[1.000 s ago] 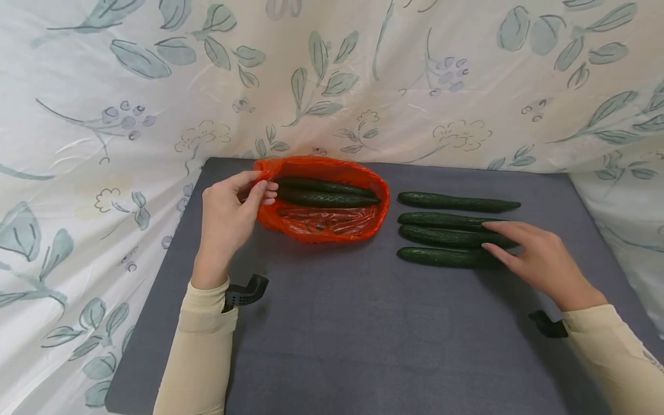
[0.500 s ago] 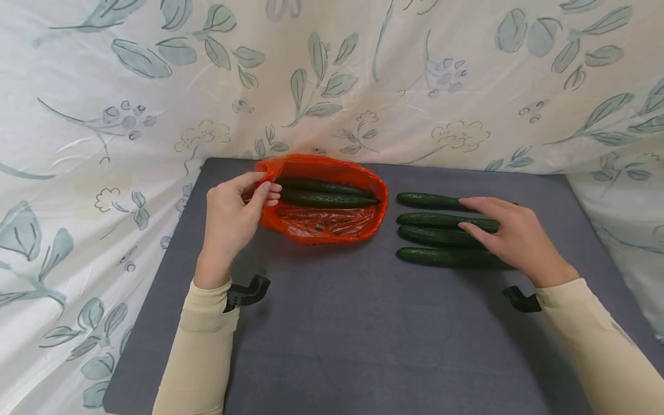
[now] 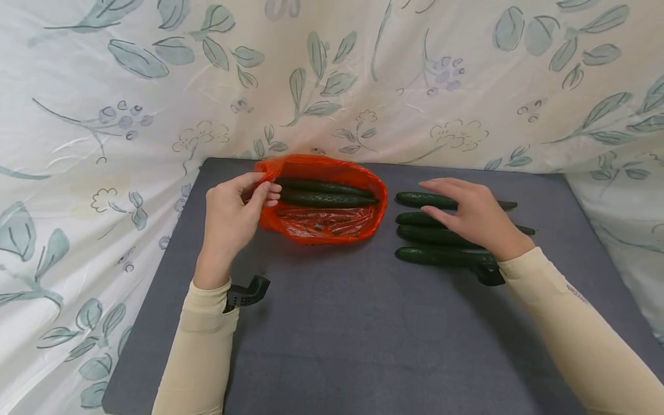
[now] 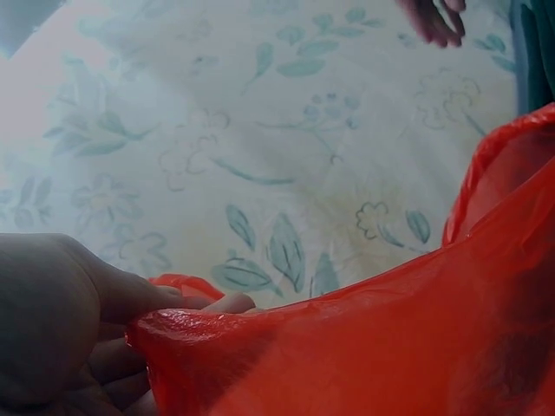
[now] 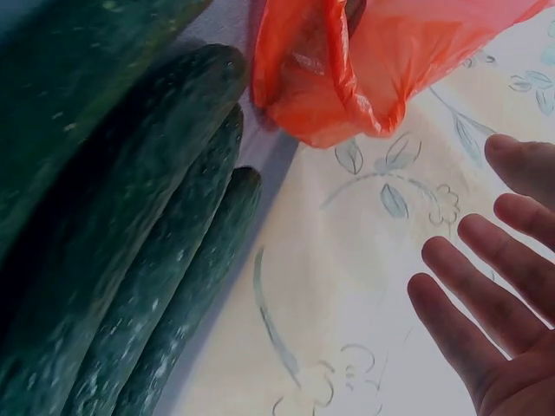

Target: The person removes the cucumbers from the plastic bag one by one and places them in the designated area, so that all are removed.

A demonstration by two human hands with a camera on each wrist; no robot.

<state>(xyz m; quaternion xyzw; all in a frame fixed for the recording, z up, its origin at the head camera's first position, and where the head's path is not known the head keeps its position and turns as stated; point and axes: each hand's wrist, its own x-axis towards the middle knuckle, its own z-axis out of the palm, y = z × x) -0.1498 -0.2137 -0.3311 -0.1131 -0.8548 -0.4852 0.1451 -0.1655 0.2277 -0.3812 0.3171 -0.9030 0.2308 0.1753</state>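
Note:
My left hand [image 3: 230, 222] pinches the left rim of a red plastic bag [image 3: 332, 233], holding its mouth wide. Two dark green cucumbers [image 3: 327, 199] lie inside the bag along its far side. In the left wrist view the bag's edge [image 4: 199, 334] is gathered between thumb and fingers. To the right of the bag, several cucumbers [image 3: 430, 255] lie side by side in a row. Over them hovers my right hand [image 3: 474, 213], its fingers extended and holding nothing. The right wrist view shows those fingers [image 5: 473, 260] spread apart, with cucumbers [image 5: 130, 182] at the left.
Everything lies on a dark grey table [image 3: 332, 323]. A white curtain [image 3: 363, 75] with a leaf print hangs behind it and at both sides. Each wrist carries a small black camera mount [image 3: 248, 292].
My right hand has moved left and away from me across the row of cucumbers, toward the bag. The left hand stays at the bag's rim, almost unmoved.

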